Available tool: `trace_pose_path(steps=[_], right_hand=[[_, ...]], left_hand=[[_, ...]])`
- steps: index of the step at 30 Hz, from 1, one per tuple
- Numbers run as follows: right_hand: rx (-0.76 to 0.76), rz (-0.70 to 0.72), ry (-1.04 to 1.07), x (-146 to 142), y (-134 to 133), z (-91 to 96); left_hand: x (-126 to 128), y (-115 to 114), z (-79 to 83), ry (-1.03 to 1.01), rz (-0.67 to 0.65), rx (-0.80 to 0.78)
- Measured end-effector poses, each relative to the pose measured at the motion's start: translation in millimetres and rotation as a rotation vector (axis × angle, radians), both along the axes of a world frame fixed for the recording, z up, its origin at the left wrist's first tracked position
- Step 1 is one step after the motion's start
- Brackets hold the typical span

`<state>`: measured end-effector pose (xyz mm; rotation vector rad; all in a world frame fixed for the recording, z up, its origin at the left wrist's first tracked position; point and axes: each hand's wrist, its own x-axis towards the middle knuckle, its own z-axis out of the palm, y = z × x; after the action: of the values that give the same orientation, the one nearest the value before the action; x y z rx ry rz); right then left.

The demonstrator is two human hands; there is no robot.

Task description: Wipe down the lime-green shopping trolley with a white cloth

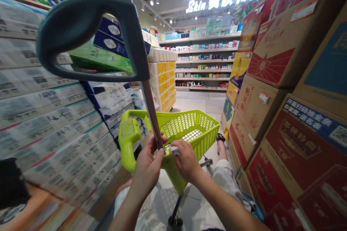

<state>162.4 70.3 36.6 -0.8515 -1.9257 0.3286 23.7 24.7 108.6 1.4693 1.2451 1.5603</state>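
Note:
A lime-green shopping basket (200,130) on wheels stands in a shop aisle right in front of me. Its metal pull rod (148,97) rises toward the camera and ends in a dark grey loop handle (81,18) at the top left. My left hand (148,168) is closed round the lower end of the rod, where it meets the basket's near rim. My right hand (187,162) is closed on the rim just right of the rod, over a small white part. The inside of the basket shows nothing. My legs in pale trousers are below it.
Stacked packs of tissue (54,130) wall the left side. Red and brown cardboard cartons (284,115) are piled high on the right. Yellow-labelled packs (165,79) stand further down the aisle. Shelves of bottles (206,61) close the far end under a lit sign.

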Motion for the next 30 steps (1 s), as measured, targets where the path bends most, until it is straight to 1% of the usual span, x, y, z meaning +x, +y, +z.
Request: trace_pose_path(steps=[2, 4, 5, 9, 11, 13, 15, 17, 19, 22, 24, 26, 29, 30], right_hand=[[-0.034, -0.116, 0.005, 3, 1, -3.8], [-0.040, -0.159, 0.021, -1, -5, -3.6], [-0.022, -0.139, 0.027, -5, -10, -2.1], [0.073, 0.028, 0.034, -18, -26, 4.6], [0.073, 0.038, 0.032, -14, -26, 2.3], [0.040, -0.031, 0.029, -4, -20, -3.8], [-0.016, -0.145, 0.028, 4, -15, -9.5], [-0.057, -0.213, 0.029, 4, -17, -11.1], [-0.047, -0.175, 0.031, -3, -24, -7.7], [0.021, -0.003, 0.036, -18, -38, 0.1], [0.047, 0.064, 0.046, -20, -41, 1.5], [0.040, 0.039, 0.076, -16, -38, -1.9], [-0.011, -0.070, 0.132, -5, -31, -10.2], [-0.023, -0.086, 0.144, -4, -30, -11.5]], left_hand=[[-1, -4, 1.7, 0.006, 0.012, -0.004], [0, -9, 2.5, 0.021, 0.028, -0.006], [1, -11, 2.6, 0.030, 0.034, -0.005], [2, -21, 2.6, 0.059, 0.031, -0.023], [2, -27, 3.4, 0.078, 0.033, -0.028], [0, -31, 4.3, 0.098, 0.041, -0.026], [-2, -34, 4.5, 0.114, 0.055, -0.011], [-4, -36, 3.4, 0.124, 0.070, 0.006], [-6, -37, 1.3, 0.127, 0.095, 0.015], [-8, -38, -1.4, 0.119, 0.115, 0.001], [-8, -40, -1.8, 0.113, 0.110, -0.006], [-8, -42, -0.9, 0.114, 0.109, -0.008], [-6, -46, 1.1, 0.121, 0.117, -0.013], [-5, -46, 1.6, 0.122, 0.120, -0.015]])
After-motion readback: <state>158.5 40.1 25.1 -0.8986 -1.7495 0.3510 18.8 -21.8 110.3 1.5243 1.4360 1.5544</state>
